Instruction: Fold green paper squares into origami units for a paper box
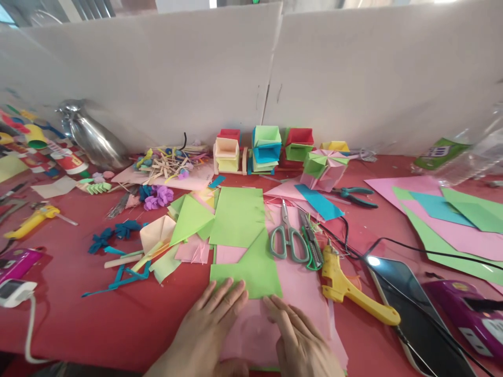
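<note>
A green sheet of paper [247, 277] lies on pink paper [251, 330] in front of me. My left hand [214, 322] rests flat with its fingers stretched over the lower left edge of the green sheet. On the right, my right hand [301, 335] touches the sheet's lower edge with its fingertips, the fingers extended and slightly bent. Neither hand grips anything. Another green sheet [238, 217] lies just beyond. Grey-handled scissors [288, 241] and a green utility knife [312, 243] lie beside it, with a yellow glue gun [346, 293] closer to my right hand.
Folded paper boxes [266, 149] line the white partition [157, 89]. Pliers [357, 196], a phone [416, 314] and black cables are at the right, near coloured sheets [451, 230]. Paper scraps [157, 235], purple flowers [159, 198], a metal jug [94, 136] and another glue gun [33, 220] are leftward.
</note>
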`<state>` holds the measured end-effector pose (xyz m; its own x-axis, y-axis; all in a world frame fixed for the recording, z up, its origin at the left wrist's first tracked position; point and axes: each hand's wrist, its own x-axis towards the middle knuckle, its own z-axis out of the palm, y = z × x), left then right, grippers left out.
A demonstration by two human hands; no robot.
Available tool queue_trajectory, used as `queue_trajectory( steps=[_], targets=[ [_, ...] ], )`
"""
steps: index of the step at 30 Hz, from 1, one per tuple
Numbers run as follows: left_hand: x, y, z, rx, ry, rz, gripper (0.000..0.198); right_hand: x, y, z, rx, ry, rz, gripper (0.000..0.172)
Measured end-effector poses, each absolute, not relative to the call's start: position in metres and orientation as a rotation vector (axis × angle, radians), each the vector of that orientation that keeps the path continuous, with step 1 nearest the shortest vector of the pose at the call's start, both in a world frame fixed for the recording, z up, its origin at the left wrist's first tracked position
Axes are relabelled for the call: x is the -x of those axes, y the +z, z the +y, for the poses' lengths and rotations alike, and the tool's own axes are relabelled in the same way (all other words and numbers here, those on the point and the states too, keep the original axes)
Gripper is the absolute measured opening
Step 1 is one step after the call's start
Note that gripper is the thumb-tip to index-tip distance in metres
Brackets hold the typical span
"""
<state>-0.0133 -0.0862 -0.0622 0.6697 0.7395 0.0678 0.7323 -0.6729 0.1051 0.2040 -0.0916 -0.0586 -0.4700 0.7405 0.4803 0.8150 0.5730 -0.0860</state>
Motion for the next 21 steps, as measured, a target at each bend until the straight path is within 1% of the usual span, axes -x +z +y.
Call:
queue_trajectory(
  steps=[4, 11, 14, 17, 19, 21],
  targets=[
    [0.036, -0.058, -0.093, -2.881, 0.152, 1.306, 0.085, -0.205, -0.048, -0.09, 1.26, -0.132, -2.384, 0.047],
    [0.055, -0.059, -0.111, -2.906, 0.156, 1.455, 0.086, -0.213, -0.048, -0.092, 1.319, -0.13, -2.321, 0.042],
    [0.055, -0.054, -0.114, -2.874, 0.208, 1.549, 0.09, -0.213, -0.045, -0.091, 1.334, -0.025, -2.247, 0.039],
    [0.045, -0.048, -0.113, -2.815, 0.302, 1.677, 0.098, -0.204, -0.039, -0.089, 1.238, 0.067, -2.25, 0.04],
    [0.034, -0.047, -0.11, -2.819, 0.314, 1.643, 0.099, -0.194, -0.038, -0.087, 1.139, 0.099, -2.329, 0.042],
    [0.021, -0.05, -0.107, -2.86, 0.299, 1.49, 0.098, -0.186, -0.042, -0.086, 1.096, 0.12, -2.404, 0.046]
  ],
)
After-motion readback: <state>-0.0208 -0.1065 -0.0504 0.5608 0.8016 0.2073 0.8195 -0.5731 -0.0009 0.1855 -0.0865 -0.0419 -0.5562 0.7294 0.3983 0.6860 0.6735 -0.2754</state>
